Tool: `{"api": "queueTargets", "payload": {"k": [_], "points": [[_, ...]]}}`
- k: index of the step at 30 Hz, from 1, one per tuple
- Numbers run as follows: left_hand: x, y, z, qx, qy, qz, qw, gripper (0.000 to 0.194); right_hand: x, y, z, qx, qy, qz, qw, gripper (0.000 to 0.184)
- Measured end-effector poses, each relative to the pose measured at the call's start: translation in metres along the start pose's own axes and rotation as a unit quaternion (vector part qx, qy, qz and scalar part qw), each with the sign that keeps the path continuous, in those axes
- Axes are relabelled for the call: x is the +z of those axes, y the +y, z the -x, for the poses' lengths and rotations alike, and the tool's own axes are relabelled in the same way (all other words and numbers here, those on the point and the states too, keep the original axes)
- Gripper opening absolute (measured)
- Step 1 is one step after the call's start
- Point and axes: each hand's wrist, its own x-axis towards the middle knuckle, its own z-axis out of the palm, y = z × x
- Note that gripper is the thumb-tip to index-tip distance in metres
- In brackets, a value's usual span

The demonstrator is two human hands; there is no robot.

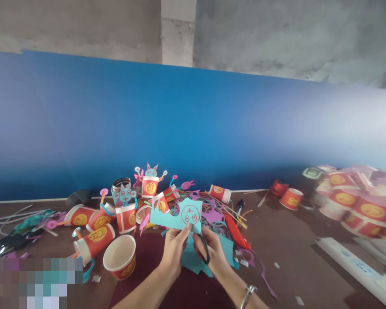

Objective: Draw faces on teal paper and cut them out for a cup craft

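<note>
My left hand (173, 251) pinches the lower edge of a light blue sheet of paper (170, 219). A round face is drawn in red on the sheet's right part, and its left part has a curved cut-out. My right hand (215, 251) is closed around the black handle of a pair of scissors (206, 252), just below the sheet's right corner. Their blades are mostly hidden by the hand and paper. More light blue paper (197, 262) lies on the table under both hands. A white-rimmed red paper cup (119, 257) stands left of my left hand.
Red paper cups with blue paper faces (126, 214) stand among tipped cups and purple paper scraps (212, 214). A red tool or handle (236, 231) and a black marker (240, 207) lie to the right. Stacked cups (360, 199) and a white power strip (354, 262) are farther right.
</note>
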Motion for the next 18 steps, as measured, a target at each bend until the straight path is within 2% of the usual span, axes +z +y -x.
{"api": "queueTargets", "payload": {"k": [18], "points": [[-0.003, 0.003, -0.007, 0.024, 0.034, -0.016, 0.999, 0.036, -0.006, 0.011, -0.003, 0.007, 0.001, 0.034, 0.999, 0.039]]}}
